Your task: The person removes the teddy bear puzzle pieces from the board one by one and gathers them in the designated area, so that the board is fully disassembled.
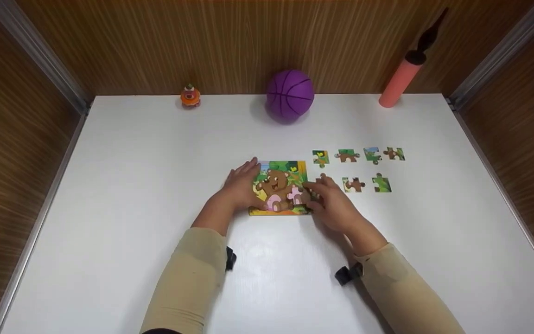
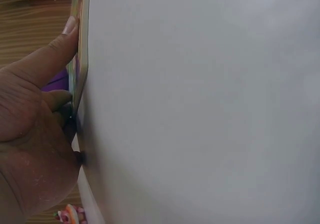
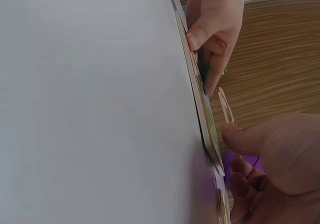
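Observation:
A bear jigsaw puzzle (image 1: 277, 178) lies flat on the white table between both hands. My left hand (image 1: 244, 186) rests at its left side, the thumb (image 2: 62, 46) pressing on the board near its front and the fingers extended along the left edge. Over the right part of the board, my right hand (image 1: 334, 204) pinches a pink and brown puzzle piece (image 3: 226, 106) between thumb and fingers. That piece is tilted and raised above the board in the right wrist view. Close beyond the right fingers, another puzzle piece (image 1: 320, 178) is partly hidden.
Several loose puzzle pieces (image 1: 347, 155) lie in two rows right of the board. Along the back wall stand a small orange toy figure (image 1: 190, 96), a purple ball (image 1: 290, 95) and a pink hand pump (image 1: 401, 83). Wood-grain panels (image 1: 230, 46) enclose the table's back and sides.

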`<action>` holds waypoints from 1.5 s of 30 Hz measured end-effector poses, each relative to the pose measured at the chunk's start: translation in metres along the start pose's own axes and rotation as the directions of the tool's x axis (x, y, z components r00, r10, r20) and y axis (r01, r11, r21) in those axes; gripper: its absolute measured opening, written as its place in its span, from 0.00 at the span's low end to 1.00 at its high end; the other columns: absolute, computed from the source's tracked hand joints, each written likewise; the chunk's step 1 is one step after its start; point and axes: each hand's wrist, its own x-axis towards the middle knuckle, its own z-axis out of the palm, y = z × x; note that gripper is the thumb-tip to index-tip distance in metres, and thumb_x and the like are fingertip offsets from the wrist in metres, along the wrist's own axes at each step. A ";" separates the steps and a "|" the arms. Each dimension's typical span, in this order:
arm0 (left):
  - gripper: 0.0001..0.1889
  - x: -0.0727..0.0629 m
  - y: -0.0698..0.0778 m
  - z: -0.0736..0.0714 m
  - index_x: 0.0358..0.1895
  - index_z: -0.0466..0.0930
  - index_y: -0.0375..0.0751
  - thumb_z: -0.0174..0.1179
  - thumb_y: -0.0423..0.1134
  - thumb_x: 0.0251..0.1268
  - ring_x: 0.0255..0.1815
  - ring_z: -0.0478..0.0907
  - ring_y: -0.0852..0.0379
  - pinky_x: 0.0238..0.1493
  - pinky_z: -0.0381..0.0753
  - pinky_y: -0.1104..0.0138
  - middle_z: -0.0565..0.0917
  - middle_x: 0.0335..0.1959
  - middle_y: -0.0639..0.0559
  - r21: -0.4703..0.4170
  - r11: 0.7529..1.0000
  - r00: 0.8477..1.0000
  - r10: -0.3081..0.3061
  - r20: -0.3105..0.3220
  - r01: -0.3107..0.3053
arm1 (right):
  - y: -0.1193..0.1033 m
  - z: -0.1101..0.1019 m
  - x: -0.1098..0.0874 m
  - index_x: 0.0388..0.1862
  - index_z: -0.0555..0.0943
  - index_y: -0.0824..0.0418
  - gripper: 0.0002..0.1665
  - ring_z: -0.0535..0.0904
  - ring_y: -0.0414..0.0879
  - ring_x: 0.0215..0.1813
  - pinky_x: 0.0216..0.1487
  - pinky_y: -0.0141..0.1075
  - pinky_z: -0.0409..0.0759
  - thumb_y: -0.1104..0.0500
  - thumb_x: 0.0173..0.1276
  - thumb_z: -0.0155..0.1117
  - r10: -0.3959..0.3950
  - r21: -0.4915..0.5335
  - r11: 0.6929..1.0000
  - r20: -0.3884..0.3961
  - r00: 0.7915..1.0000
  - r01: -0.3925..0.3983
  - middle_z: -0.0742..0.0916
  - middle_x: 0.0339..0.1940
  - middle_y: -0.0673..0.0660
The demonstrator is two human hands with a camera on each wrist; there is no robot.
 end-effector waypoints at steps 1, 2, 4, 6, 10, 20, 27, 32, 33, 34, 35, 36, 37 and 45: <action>0.65 0.000 0.000 0.000 0.86 0.51 0.38 0.86 0.48 0.49 0.88 0.40 0.47 0.85 0.32 0.51 0.45 0.89 0.48 0.002 1.000 1.000 0.000 0.001 0.000 | 0.003 -0.001 -0.001 0.73 0.78 0.64 0.27 0.69 0.67 0.77 0.75 0.60 0.71 0.67 0.76 0.66 -0.005 0.004 1.000 -0.005 1.000 0.005 0.74 0.73 0.72; 0.65 0.000 0.000 0.000 0.86 0.51 0.38 0.86 0.48 0.49 0.88 0.40 0.47 0.85 0.32 0.51 0.45 0.89 0.48 0.003 1.000 1.000 0.000 0.001 0.000 | 0.005 -0.003 -0.003 0.73 0.78 0.64 0.28 0.68 0.67 0.78 0.74 0.61 0.70 0.67 0.76 0.65 -0.011 0.007 1.000 -0.012 1.000 0.011 0.73 0.74 0.72; 0.65 0.001 0.000 0.000 0.86 0.51 0.38 0.86 0.48 0.49 0.88 0.40 0.47 0.85 0.32 0.50 0.45 0.89 0.48 0.006 1.000 1.000 0.001 0.000 -0.001 | 0.010 -0.006 -0.005 0.73 0.78 0.65 0.28 0.73 0.65 0.74 0.72 0.59 0.74 0.67 0.76 0.65 -0.021 0.009 1.000 -0.032 0.999 0.022 0.76 0.71 0.70; 0.65 0.001 0.000 0.000 0.86 0.51 0.38 0.86 0.48 0.49 0.88 0.40 0.47 0.85 0.32 0.51 0.45 0.89 0.48 0.006 1.000 1.000 0.001 -0.001 -0.001 | 0.015 -0.009 -0.007 0.74 0.77 0.66 0.28 0.78 0.63 0.66 0.66 0.58 0.78 0.67 0.77 0.65 -0.028 -0.004 1.000 -0.052 0.998 0.028 0.78 0.67 0.68; 0.65 0.001 0.000 0.001 0.86 0.51 0.38 0.86 0.48 0.49 0.89 0.39 0.48 0.85 0.31 0.51 0.45 0.89 0.48 -0.003 1.000 1.000 -0.002 -0.002 0.002 | 0.026 -0.018 -0.012 0.75 0.77 0.63 0.29 0.78 0.57 0.52 0.54 0.53 0.79 0.66 0.77 0.64 -0.018 -0.049 0.999 -0.089 0.996 0.014 0.81 0.57 0.66; 0.65 -0.001 0.001 0.000 0.87 0.50 0.39 0.86 0.48 0.50 0.89 0.38 0.48 0.85 0.31 0.52 0.44 0.89 0.49 0.006 1.000 1.000 -0.017 0.002 0.017 | 0.060 -0.045 -0.028 0.75 0.75 0.66 0.29 0.76 0.60 0.47 0.51 0.57 0.77 0.71 0.76 0.59 0.049 -0.072 0.995 -0.162 0.986 -0.061 0.77 0.54 0.70; 0.64 -0.001 -0.003 0.001 0.86 0.51 0.38 0.85 0.48 0.51 0.89 0.39 0.47 0.85 0.32 0.50 0.45 0.89 0.48 0.034 0.999 1.000 -0.004 0.004 0.004 | 0.074 -0.067 -0.041 0.78 0.71 0.66 0.30 0.75 0.73 0.62 0.67 0.66 0.74 0.72 0.79 0.53 0.143 -0.035 0.988 -0.164 0.976 -0.150 0.73 0.62 0.76; 0.63 0.000 -0.003 0.001 0.86 0.51 0.38 0.85 0.47 0.51 0.89 0.39 0.48 0.85 0.33 0.50 0.45 0.89 0.49 0.034 0.999 1.000 -0.004 -0.001 0.004 | 0.087 -0.081 -0.047 0.81 0.67 0.64 0.31 0.75 0.72 0.63 0.66 0.67 0.74 0.69 0.82 0.51 0.209 -0.023 0.976 -0.167 0.964 -0.216 0.72 0.63 0.75; 0.63 0.000 -0.003 0.001 0.86 0.51 0.38 0.85 0.47 0.51 0.89 0.40 0.47 0.85 0.33 0.50 0.45 0.89 0.48 0.035 0.999 1.000 -0.005 -0.001 0.005 | 0.089 -0.084 -0.048 0.81 0.67 0.63 0.31 0.75 0.72 0.63 0.66 0.67 0.74 0.68 0.82 0.51 0.219 -0.023 0.974 -0.167 0.961 -0.226 0.72 0.64 0.76; 0.63 0.000 -0.003 0.000 0.86 0.51 0.38 0.85 0.47 0.51 0.89 0.39 0.47 0.85 0.33 0.50 0.45 0.89 0.48 0.035 0.999 1.000 -0.007 0.000 0.007 | 0.092 -0.086 -0.049 0.82 0.66 0.63 0.31 0.74 0.72 0.63 0.65 0.67 0.74 0.68 0.83 0.50 0.231 -0.024 0.971 -0.166 0.959 -0.238 0.71 0.64 0.76; 0.63 -0.001 -0.002 0.000 0.86 0.51 0.38 0.85 0.47 0.51 0.89 0.39 0.47 0.85 0.33 0.50 0.45 0.89 0.48 0.036 0.999 1.000 -0.009 0.001 0.009 | 0.095 -0.088 -0.049 0.82 0.66 0.62 0.31 0.74 0.72 0.63 0.65 0.68 0.74 0.68 0.83 0.50 0.241 -0.025 0.968 -0.165 0.956 -0.248 0.71 0.64 0.76; 0.63 -0.001 -0.002 0.000 0.86 0.51 0.39 0.85 0.47 0.51 0.89 0.39 0.48 0.85 0.33 0.50 0.45 0.89 0.48 0.037 0.999 1.000 -0.012 0.003 0.011 | 0.098 -0.090 -0.049 0.82 0.65 0.62 0.31 0.74 0.73 0.64 0.65 0.68 0.74 0.67 0.83 0.50 0.253 -0.025 0.965 -0.165 0.953 -0.261 0.71 0.64 0.76; 0.64 -0.001 -0.002 0.000 0.86 0.51 0.39 0.85 0.48 0.51 0.89 0.39 0.48 0.85 0.32 0.51 0.44 0.89 0.49 0.036 0.999 1.000 -0.015 0.004 0.015 | 0.101 -0.092 -0.050 0.83 0.65 0.62 0.31 0.74 0.73 0.64 0.65 0.68 0.74 0.67 0.84 0.49 0.265 -0.026 0.962 -0.166 0.950 -0.273 0.70 0.64 0.76; 0.64 0.000 -0.002 0.000 0.86 0.51 0.39 0.85 0.48 0.50 0.89 0.39 0.48 0.85 0.32 0.51 0.44 0.89 0.49 0.028 1.000 1.000 -0.014 0.002 0.014 | 0.125 -0.112 -0.055 0.85 0.61 0.63 0.31 0.72 0.77 0.66 0.64 0.70 0.73 0.59 0.88 0.48 0.316 -0.041 0.944 -0.183 0.931 -0.329 0.69 0.63 0.79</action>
